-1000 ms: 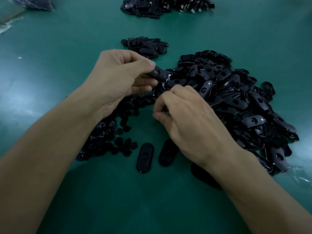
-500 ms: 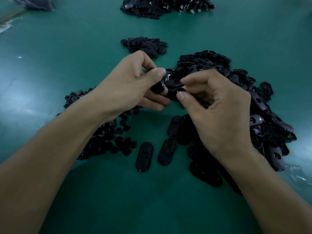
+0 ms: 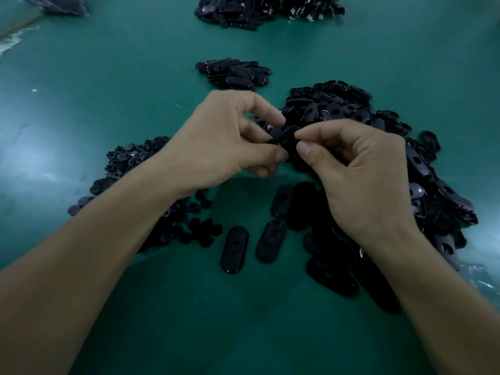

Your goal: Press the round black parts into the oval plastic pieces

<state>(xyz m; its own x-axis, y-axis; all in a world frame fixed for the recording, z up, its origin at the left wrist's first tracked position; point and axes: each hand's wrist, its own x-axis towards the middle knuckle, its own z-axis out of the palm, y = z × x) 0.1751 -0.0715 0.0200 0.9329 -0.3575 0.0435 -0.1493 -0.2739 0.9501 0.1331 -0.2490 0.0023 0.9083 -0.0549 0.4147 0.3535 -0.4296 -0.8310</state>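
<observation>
Green table top (image 3: 108, 77) fills my screen, wide and flat. Both hands are held up over it, close together in the middle. The left hand (image 3: 216, 142) pinches a black oval piece (image 3: 284, 135), with its thumb and first fingers curled round one end. The right hand (image 3: 359, 180) pinches the other end of the same oval piece between thumb and first finger, and its other fingers are curled in. I cannot tell if a round part sits under those fingertips; it is too dark and small to see. A big heap of oval pieces (image 3: 338, 109) lies at the right, partly behind the right hand. A heap of round black parts (image 3: 130, 158) lies at the left, partly under the left arm. One loose oval (image 3: 234, 249) lies just beside a second loose oval (image 3: 270, 240), low on my screen. A small pile (image 3: 232, 74) sits further back, and a far pile (image 3: 265, 9) is at the top edge.
</observation>
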